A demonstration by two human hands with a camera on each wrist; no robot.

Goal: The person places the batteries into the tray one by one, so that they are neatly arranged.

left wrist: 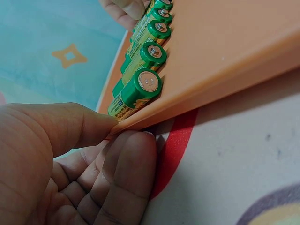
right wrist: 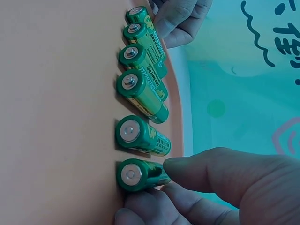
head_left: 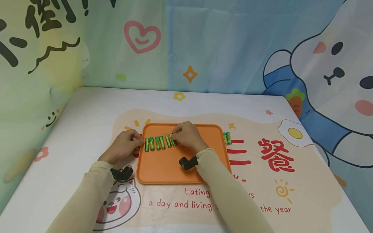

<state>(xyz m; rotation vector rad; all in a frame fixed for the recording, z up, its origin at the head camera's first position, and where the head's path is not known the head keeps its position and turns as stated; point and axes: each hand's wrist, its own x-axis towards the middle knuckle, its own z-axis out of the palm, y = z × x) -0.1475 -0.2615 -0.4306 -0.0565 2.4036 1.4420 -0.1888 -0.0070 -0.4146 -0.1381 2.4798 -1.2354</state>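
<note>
Several green batteries (head_left: 157, 143) lie in a row, roughly side by side, along the far left part of the orange tray (head_left: 163, 168). My left hand (head_left: 124, 144) pinches the tray's left rim, with the thumb above and fingers beneath the edge in the left wrist view, close to the endmost battery (left wrist: 136, 93). At the row's right end, my right hand (head_left: 187, 136) holds another battery (right wrist: 133, 175) between thumb and fingers; it lies on the tray, its flat end showing in the right wrist view. Some neighbouring batteries show their button ends instead.
Two more green batteries (head_left: 227, 138) lie just past the tray's right edge on the printed tablecloth (head_left: 314, 181). Behind the table hangs a cartoon-patterned cloth (head_left: 209, 42). Each wrist wears a dark strap-like piece (head_left: 187, 162).
</note>
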